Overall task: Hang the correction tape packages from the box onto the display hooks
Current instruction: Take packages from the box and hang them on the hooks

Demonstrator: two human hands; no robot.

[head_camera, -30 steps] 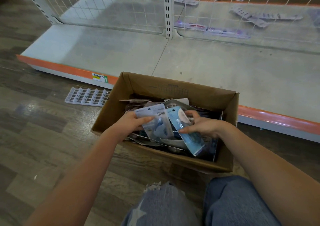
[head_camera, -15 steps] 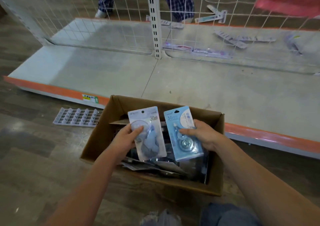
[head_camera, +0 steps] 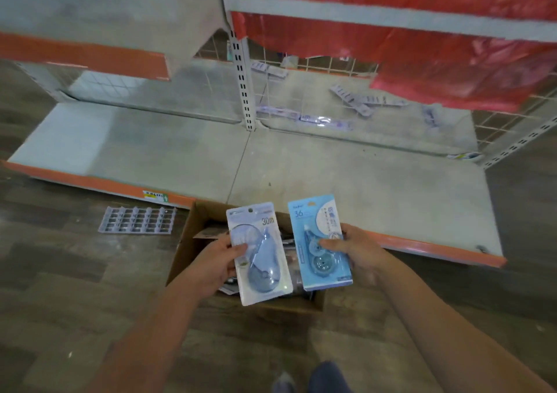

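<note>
I've got one pkg in each hand, centre-bottom of frame, just above the box (head_camera: 193, 251). My left hand (head_camera: 211, 261) grips the pale 30m pkg (head_camera: 259, 252), thumb across its front; my right hand (head_camera: 354, 249) pinches the blue 36 pkg (head_camera: 321, 242) by its edge. Both are out of the box w/ nothing hung yet. More pkgs are left in the box. Can't spot any hooks on the wire grid (head_camera: 319, 61) upper right, too blurry. I judge the task barely begun.

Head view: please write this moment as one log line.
left hand: holds grey package | right hand: holds blue package | both above box | hung: none yet
</note>
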